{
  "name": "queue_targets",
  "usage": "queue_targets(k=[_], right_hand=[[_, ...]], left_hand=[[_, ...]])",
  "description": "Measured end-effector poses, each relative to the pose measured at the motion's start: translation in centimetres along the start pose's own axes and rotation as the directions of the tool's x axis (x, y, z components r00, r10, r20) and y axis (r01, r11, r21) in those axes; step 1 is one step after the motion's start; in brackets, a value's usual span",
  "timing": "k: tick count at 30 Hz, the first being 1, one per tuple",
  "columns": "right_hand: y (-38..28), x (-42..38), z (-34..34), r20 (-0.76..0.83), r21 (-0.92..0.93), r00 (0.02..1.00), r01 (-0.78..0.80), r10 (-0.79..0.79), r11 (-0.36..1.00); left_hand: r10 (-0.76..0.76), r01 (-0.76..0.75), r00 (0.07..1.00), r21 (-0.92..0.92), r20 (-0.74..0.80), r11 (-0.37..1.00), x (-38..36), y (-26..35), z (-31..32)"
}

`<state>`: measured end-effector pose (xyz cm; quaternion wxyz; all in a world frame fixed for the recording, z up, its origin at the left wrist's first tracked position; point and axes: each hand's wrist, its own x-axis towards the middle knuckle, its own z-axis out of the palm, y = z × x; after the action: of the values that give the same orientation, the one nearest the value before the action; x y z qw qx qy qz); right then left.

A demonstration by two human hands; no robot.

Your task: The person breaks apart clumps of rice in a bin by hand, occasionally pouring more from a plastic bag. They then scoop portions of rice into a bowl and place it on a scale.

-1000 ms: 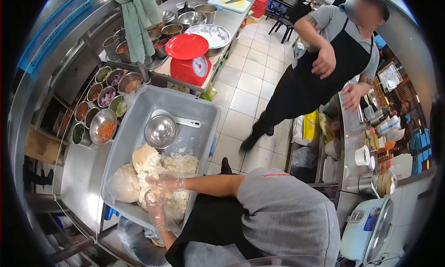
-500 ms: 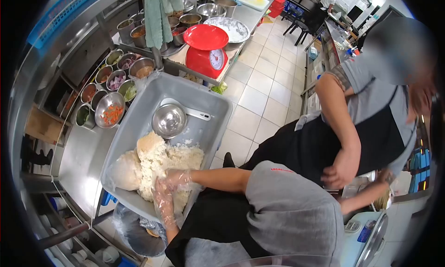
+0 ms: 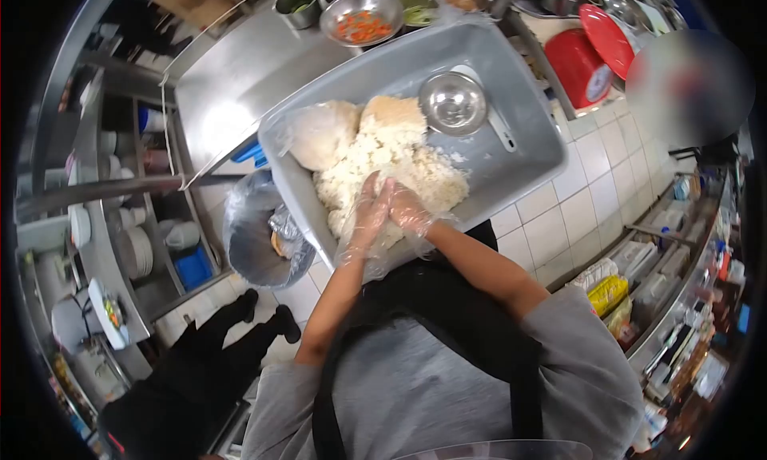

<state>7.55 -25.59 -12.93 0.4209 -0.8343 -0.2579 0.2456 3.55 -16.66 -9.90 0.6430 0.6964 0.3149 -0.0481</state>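
My left hand [image 3: 368, 217] and my right hand [image 3: 410, 211] wear clear plastic gloves. They come together at the near side of a heap of white cooked rice [image 3: 383, 152]. Their fingers are bent inward, tips close together, around some of the rice; the palms are hidden. The heap lies in a large grey plastic tub [image 3: 523, 152]. Behind it sit a compact browned block of rice [image 3: 393, 113] and a rounded lump in clear plastic [image 3: 321, 132]. A metal bowl [image 3: 453, 103] and a white-handled paddle [image 3: 501, 130] rest at the tub's far right.
Beyond the tub stand metal bowls, one with chopped orange pieces [image 3: 362, 29]. A red scale [image 3: 577, 67] is at upper right. A lined bin [image 3: 260, 236] touches the tub's left side. Another person's dark-clothed legs [image 3: 216, 340] show at lower left; shelves [image 3: 663, 236] stand right.
My view has swung round, so the tub appears higher and further right. Both hands remain at the rice, now meeting at its near side. The person on the right is out of view.
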Motion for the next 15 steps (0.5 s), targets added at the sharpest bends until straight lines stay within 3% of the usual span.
queue_targets(k=[2, 4, 5, 6, 7, 8, 9, 10, 11, 12, 13, 14, 15], right_hand=[[-0.8, 0.3, -1.3, 0.176, 0.027, 0.976, -0.134, 0.127, 0.991], [-1.0, -0.1, -2.3, 0.234, 0.14, 0.964, -0.159, 0.123, 0.977], [-0.7, -0.5, -2.7, 0.275, 0.247, 0.954, -0.19, 0.119, 0.95], [4.3, -0.6, 0.3, 0.166, 0.311, 0.986, -0.029, -0.024, 0.95], [3.6, -0.7, -1.0, 0.174, 0.313, 0.984, -0.024, -0.032, 0.949], [1.7, -0.7, -3.3, 0.278, 0.558, 0.959, -0.212, 0.06, 0.802], [0.8, -0.7, -4.6, 0.403, 0.725, 0.908, -0.395, 0.117, 0.564], [1.0, -0.4, -4.7, 0.379, 0.773, 0.892, -0.451, 0.246, 0.447], [1.2, -0.1, -4.9, 0.387, 0.77, 0.889, -0.457, 0.244, 0.445], [1.4, 0.3, -5.1, 0.317, 0.648, 0.89, -0.455, 0.327, 0.611], [1.3, 0.7, -5.4, 0.228, 0.49, 0.893, -0.449, 0.387, 0.747], [1.4, 1.2, -5.5, 0.165, 0.398, 0.904, -0.428, 0.395, 0.812], [1.8, 1.6, -5.3, 0.17, 0.398, 0.905, -0.425, 0.39, 0.813]], left_hand=[[-0.062, 0.065, 0.998, -0.1, 0.033, 0.993, 0.8, 0.0, -0.6], [0.206, -0.213, 0.976, 0.097, 0.077, 0.972, 0.7, -0.6, -1.7], [0.194, -0.2, 0.979, 0.101, 0.068, 0.975, 0.7, -0.8, -2.0], [0.126, -0.13, 0.988, 0.043, 0.091, 0.991, 0.9, -0.9, -2.3], [0.065, -0.064, 0.991, -0.014, 0.115, 0.998, 1.3, -0.9, -2.7], [0.143, -0.132, 0.981, -0.087, 0.13, 0.987, 2.3, -3.1, -3.1], [0.14, -0.13, 0.983, -0.086, 0.122, 0.988, 2.3, -2.8, -3.3], [0.217, -0.224, 0.97, 0.061, 0.11, 0.973, 2.1, -2.4, -3.4], [0.29, -0.308, 0.95, 0.208, 0.112, 0.928, 1.9, -2.1, -3.5], [0.285, -0.302, 0.953, 0.211, 0.105, 0.93, 1.9, -2.3, -3.6], [0.26, -0.285, 0.958, 0.409, 0.117, 0.867, 1.9, -2.2, -3.7], [0.234, -0.261, 0.964, 0.59, 0.123, 0.764, 1.9, -2.1, -3.8], [0.233, -0.256, 0.965, 0.592, 0.116, 0.764, 2.1, -2.0, -3.8]])
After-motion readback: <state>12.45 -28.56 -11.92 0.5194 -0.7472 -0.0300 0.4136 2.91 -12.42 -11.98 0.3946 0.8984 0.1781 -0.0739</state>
